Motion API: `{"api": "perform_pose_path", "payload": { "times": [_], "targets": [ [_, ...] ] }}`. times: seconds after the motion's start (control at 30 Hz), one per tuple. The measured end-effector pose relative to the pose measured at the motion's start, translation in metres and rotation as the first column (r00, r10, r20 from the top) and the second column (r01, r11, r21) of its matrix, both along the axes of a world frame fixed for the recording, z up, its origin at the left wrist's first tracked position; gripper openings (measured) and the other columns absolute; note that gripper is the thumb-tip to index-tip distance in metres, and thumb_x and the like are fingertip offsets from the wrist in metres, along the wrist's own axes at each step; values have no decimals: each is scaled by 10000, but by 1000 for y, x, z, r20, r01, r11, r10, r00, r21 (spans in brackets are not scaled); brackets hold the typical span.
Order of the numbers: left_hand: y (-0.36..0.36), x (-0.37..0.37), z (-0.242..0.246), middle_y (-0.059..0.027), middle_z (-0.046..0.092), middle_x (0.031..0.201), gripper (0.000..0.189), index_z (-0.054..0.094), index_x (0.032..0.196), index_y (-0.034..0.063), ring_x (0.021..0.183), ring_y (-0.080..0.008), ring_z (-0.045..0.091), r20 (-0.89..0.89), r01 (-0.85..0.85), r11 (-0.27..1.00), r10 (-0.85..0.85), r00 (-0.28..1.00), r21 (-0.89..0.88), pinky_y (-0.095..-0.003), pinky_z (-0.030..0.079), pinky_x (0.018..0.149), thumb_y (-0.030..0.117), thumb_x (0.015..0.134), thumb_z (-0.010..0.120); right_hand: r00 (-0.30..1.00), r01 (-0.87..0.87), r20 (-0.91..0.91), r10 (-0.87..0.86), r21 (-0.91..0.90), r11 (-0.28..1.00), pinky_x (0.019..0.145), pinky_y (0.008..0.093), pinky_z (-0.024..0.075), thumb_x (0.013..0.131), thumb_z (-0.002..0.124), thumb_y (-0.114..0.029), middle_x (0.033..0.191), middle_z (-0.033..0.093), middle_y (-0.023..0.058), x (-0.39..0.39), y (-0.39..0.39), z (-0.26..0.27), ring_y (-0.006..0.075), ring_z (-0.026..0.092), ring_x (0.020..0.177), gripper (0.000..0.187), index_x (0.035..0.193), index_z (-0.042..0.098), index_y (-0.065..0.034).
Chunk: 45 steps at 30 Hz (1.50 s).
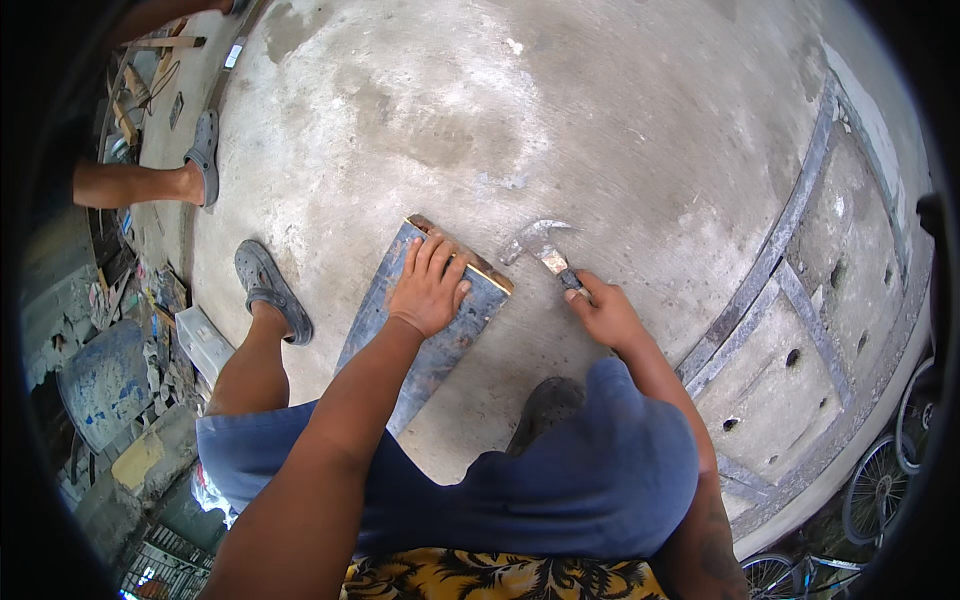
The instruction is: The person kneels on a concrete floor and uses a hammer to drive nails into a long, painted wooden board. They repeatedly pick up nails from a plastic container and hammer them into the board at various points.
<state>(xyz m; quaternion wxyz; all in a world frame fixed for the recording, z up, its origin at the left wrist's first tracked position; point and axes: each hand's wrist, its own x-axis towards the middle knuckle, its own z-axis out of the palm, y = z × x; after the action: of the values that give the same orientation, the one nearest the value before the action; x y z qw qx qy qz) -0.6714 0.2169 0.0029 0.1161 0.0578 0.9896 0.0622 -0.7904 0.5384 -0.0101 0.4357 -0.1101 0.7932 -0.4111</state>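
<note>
My left hand (427,289) lies flat on a worn blue-grey board (442,352), its fingertips at the far edge. Along that edge runs a brown, rough wooden strip (461,251) with a pale bare line beside it. The board is on the concrete floor, slanting between my legs. To its right, my right hand (604,307) grips the handle of a claw hammer (536,238). The worn metal head is beyond the hand, just off the board's far right corner, with its claw pointing right. Most of the handle is hidden in my fist.
At left stands another person's leg (139,185) in a grey clog. Scrap wood (127,97), a clear plastic container (202,337) and a blue-stained curved sheet (109,382) line that side. A metal strip frame (757,277) lies at right, with bicycles (877,487) beyond.
</note>
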Motion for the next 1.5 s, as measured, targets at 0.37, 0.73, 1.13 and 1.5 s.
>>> {"api": "perform_pose_path", "payload": {
  "times": [0.37, 0.73, 1.13, 1.5],
  "targets": [
    [2, -9, 8, -128, 474, 1534, 484, 535, 1484, 150, 1543, -347, 319, 83, -24, 998, 28, 996, -51, -548, 209, 1321, 419, 1083, 553, 990, -137, 47, 134, 56, 989, 777, 503, 554, 1042, 638, -363, 845, 730, 242, -17, -15, 8, 432, 738, 846, 410, 1368, 649, -116],
    [1, -9, 8, -121, 476, 1533, 468, 533, 1481, 167, 1544, -337, 319, 88, -27, 999, 29, 996, -27, -547, 203, 1322, 419, 1087, 545, 996, -90, -1, 90, 17, 996, 819, 506, 559, 1047, 639, -344, 905, 741, 237, -12, -9, 10, 432, 734, 896, 384, 1364, 647, -127],
    [-4, -8, 9, -122, 485, 1522, 479, 549, 1473, 160, 1536, -332, 330, 45, -18, 1000, 19, 999, -22, -543, 231, 1308, 432, 1079, 564, 999, 33, -24, -31, 59, 998, 718, 491, 545, 1033, 665, -347, 773, 704, 234, -2, -9, 5, 416, 729, 753, 408, 1373, 652, -122],
    [-1, 30, 48, -242, 334, 1632, 924, 335, 1632, 56, 1541, -459, 291, 74, -502, 865, 501, 862, -5, -628, 259, 1261, 421, 925, 805, 992, 55, -113, -47, 73, 996, 704, 509, 536, 1036, 666, -353, 809, 711, 242, 12, 7, -11, 447, 719, 759, 379, 1333, 634, -119]
  ]
}}
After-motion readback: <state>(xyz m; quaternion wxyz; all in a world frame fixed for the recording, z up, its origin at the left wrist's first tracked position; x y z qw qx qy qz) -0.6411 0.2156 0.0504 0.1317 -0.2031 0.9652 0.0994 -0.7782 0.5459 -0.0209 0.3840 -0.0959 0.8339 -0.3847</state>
